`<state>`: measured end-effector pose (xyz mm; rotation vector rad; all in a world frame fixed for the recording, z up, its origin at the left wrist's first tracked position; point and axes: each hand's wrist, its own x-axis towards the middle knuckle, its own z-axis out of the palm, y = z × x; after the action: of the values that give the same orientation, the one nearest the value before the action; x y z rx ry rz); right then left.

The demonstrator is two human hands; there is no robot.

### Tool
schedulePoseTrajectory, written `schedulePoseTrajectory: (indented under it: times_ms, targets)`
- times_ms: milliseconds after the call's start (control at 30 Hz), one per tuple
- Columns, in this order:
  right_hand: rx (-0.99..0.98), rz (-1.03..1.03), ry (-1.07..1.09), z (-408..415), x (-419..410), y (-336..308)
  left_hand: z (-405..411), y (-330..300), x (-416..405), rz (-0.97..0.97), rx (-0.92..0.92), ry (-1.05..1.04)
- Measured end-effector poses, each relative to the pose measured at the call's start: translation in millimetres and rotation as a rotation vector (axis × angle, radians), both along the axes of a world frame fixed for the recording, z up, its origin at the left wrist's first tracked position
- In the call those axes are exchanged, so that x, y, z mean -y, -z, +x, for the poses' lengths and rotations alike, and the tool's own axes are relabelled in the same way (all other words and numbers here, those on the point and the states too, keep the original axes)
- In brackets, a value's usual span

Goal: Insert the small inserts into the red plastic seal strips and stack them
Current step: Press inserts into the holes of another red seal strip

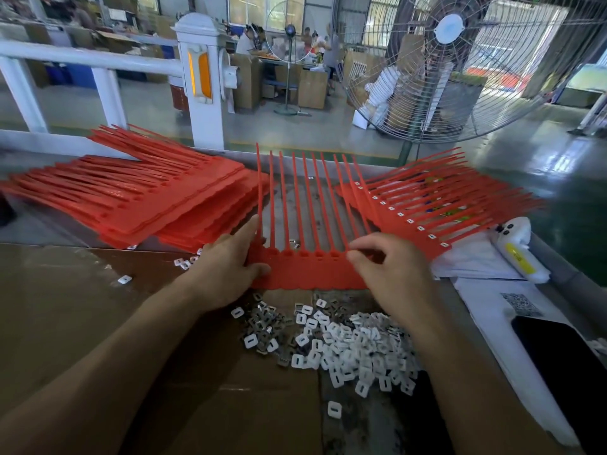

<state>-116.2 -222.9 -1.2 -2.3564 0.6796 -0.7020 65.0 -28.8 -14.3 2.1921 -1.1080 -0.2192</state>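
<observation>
A red seal strip sheet (pixel 308 270) lies in front of me, its thin tails pointing away. My left hand (pixel 226 274) holds its left end, thumb on the flat band and index finger stretched along the first tail. My right hand (pixel 391 277) has its fingers curled at the sheet's right end, fingertips pinched at the sockets; whether an insert is between them is hidden. Below the sheet lies a heap of small white inserts (pixel 354 349) mixed with small metal pieces (pixel 262 323). Unfilled red sheets (pixel 138 198) are piled on the left. Sheets with white inserts (pixel 437 208) are stacked on the right.
Brown cardboard (pixel 82 323) covers the table on the left. A black phone (pixel 565 362) and white papers (pixel 486 310) lie at the right, with a white device (pixel 515 251) behind them. A white railing (pixel 197 77) and a large fan (pixel 450 60) stand beyond the table.
</observation>
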Motion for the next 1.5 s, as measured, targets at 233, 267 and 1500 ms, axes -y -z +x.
schedulePoseTrajectory:
  times_ms: [233, 267, 1500]
  targets:
    - [-0.238, -0.207, -0.642, 19.5, -49.7, 3.2, -3.1, -3.4, -3.6, 0.084, 0.089, 0.060]
    - [-0.269, -0.234, -0.663, 20.8, -52.2, 4.2, -3.9, -3.5, -3.9, 0.085, 0.087, 0.064]
    - [0.200, 0.822, -0.354, 22.3, -41.2, 11.1, -29.0, -11.9, 2.6, -0.398, -0.077, 0.281]
